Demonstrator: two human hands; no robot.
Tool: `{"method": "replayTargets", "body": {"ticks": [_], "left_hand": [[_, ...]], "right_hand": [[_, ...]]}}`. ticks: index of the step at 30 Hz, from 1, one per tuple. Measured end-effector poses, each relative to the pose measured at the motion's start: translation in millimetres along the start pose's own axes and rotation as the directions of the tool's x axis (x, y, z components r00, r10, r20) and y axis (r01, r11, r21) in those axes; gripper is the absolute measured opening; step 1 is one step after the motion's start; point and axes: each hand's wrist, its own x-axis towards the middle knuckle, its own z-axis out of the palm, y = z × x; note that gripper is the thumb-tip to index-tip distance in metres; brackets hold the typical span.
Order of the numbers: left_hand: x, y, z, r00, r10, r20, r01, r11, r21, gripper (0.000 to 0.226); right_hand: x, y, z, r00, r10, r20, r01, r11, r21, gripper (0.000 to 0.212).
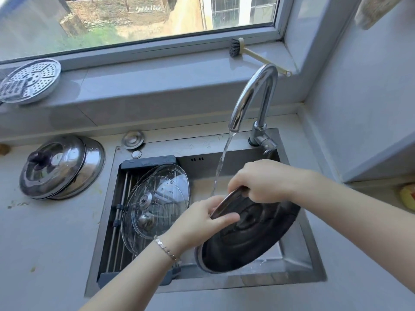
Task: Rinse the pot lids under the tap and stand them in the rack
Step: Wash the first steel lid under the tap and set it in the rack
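Note:
Both hands hold a large steel pot lid (249, 239) tilted over the sink, its dark underside facing me. My left hand (202, 221) grips its upper left rim and my right hand (260, 180) grips the top rim. Water runs from the tap (251, 97) and falls just left of my right hand onto the lid's edge. Two glass lids (157, 203) lean in the rack (125, 221) across the sink's left half. Two steel lids (60, 167) lie stacked on the counter at the left.
The sink (298, 263) is set in a grey counter. A round perforated steamer plate (29, 80) and a dish brush (247, 51) lie on the window sill. A drain stopper (133, 139) sits behind the sink. Something yellow (407, 196) is at the right edge.

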Motion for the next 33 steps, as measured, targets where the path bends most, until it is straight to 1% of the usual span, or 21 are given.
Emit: {"method": "replayTargets", "body": {"ticks": [1,3,5,6,8,10,11,12,13,14,15,16,17,19,21,22,24,26,28,30,33], "left_hand": [[0,-1,3,0.999,0.002,-0.054,-0.005,0.999,-0.048,0.006],[-2,-5,8,0.981,-0.018,-0.191,-0.017,0.983,-0.181,0.031],[-2,-11,9,0.942,-0.091,-0.324,-0.006,0.958,-0.287,0.042],[-2,-13,9,0.922,-0.119,-0.369,-0.007,0.946,-0.323,0.039],[-2,-11,8,0.88,-0.184,-0.438,-0.01,0.915,-0.403,0.031],[-2,-9,5,0.82,-0.285,-0.497,-0.007,0.862,-0.506,0.031],[-3,-7,3,0.789,-0.338,-0.513,-0.009,0.829,-0.559,0.031],[-5,-6,1,0.762,-0.389,-0.519,-0.008,0.795,-0.607,0.03],[-5,-5,-1,0.735,-0.439,-0.516,0.002,0.763,-0.647,0.029],[-5,-4,-2,0.711,-0.482,-0.511,0.007,0.732,-0.681,0.028],[-4,-3,-3,0.69,-0.523,-0.5,0.01,0.698,-0.716,0.026],[-4,-2,-5,0.673,-0.56,-0.484,0.003,0.656,-0.755,0.023],[-3,1,-7,0.651,-0.596,-0.47,-0.004,0.616,-0.788,0.02],[-2,4,-13,0.597,-0.654,-0.464,-0.032,0.559,-0.829,0.016],[-3,1,-21,0.548,-0.686,-0.479,-0.065,0.535,-0.842,0.015],[-5,-1,-24,0.539,-0.693,-0.479,-0.07,0.53,-0.845,0.015],[-9,-4,-25,0.534,-0.701,-0.473,-0.066,0.524,-0.849,0.016],[-11,-2,-20,0.528,-0.705,-0.473,-0.065,0.522,-0.85,0.015],[-9,3,-16,0.525,-0.709,-0.471,-0.078,0.511,-0.856,0.014],[-4,8,-17,0.519,-0.71,-0.477,-0.096,0.506,-0.857,0.013],[0,10,-24,0.495,-0.721,-0.485,-0.105,0.504,-0.857,0.012]], "right_hand": [[6,0,0,0.999,-0.036,-0.035,0.037,0.999,0.011,0.044],[18,3,7,0.977,-0.108,-0.182,0.119,0.992,0.05,0.037],[29,10,23,0.9,-0.127,-0.418,0.173,0.982,0.074,0.024],[34,12,34,0.839,-0.089,-0.536,0.165,0.982,0.096,0.023],[46,11,56,0.731,0.04,-0.682,0.119,0.976,0.185,0.041],[56,8,72,0.659,0.275,-0.7,0.034,0.919,0.393,0.059],[61,7,78,0.655,0.417,-0.631,-0.02,0.843,0.537,0.063],[67,7,85,0.668,0.531,-0.521,-0.088,0.752,0.654,0.067],[73,7,91,0.679,0.604,-0.416,-0.168,0.68,0.714,0.07],[77,6,97,0.687,0.642,-0.34,-0.244,0.645,0.724,0.072],[81,2,102,0.702,0.643,-0.307,-0.291,0.652,0.7,0.075],[82,-5,106,0.732,0.601,-0.321,-0.288,0.7,0.654,0.077],[82,-15,111,0.779,0.512,-0.362,-0.229,0.77,0.596,0.08],[73,-35,120,0.882,0.252,-0.399,-0.037,0.88,0.473,0.082],[55,-43,128,0.943,0.042,-0.329,0.086,0.927,0.364,0.082],[47,-38,134,0.957,0.011,-0.29,0.088,0.941,0.326,0.085],[39,-17,141,0.965,0.111,-0.238,-0.036,0.954,0.298,0.095],[43,2,140,0.928,0.31,-0.207,-0.23,0.913,0.336,0.111],[54,1,130,0.888,0.413,-0.202,-0.319,0.87,0.376,0.115],[60,-18,120,0.913,0.339,-0.227,-0.238,0.894,0.379,0.101],[48,-46,111,0.975,0.053,-0.216,0.023,0.942,0.334,0.095]]}}
